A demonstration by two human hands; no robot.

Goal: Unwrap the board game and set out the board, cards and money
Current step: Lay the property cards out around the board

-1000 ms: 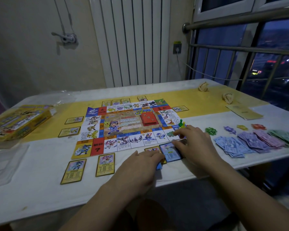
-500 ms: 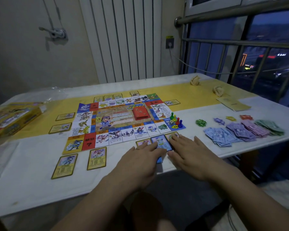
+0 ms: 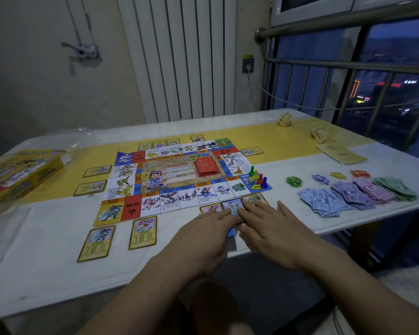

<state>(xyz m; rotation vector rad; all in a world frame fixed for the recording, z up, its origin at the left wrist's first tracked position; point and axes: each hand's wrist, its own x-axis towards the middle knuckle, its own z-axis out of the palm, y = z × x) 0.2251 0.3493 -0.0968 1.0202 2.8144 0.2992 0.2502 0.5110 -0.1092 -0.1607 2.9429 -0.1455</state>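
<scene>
Head view, the only one. The board (image 3: 179, 175) lies flat mid-bench, and the money (image 3: 348, 197) is fanned in piles toward the right edge of the bench (image 3: 46, 274). Yellow-bordered cards ring the board. The blue card (image 3: 233, 204) is in the row along the board's near edge, between two yellow-bordered cards (image 3: 255, 198), with its long axis running from the near bench edge toward the board. It lies straight ahead of both hands. Your left hand (image 3: 203, 234) is palm down, fingers (image 3: 224, 213) straight and close together, tips on the card's near-left part. Your right hand (image 3: 273, 232) is also flat, fingers spread wide, forefinger across the card. Neither hand grips it. A blue corner shows between the hands; same card or another, cannot tell. Judgement: the next nudge squares it into the row.
</scene>
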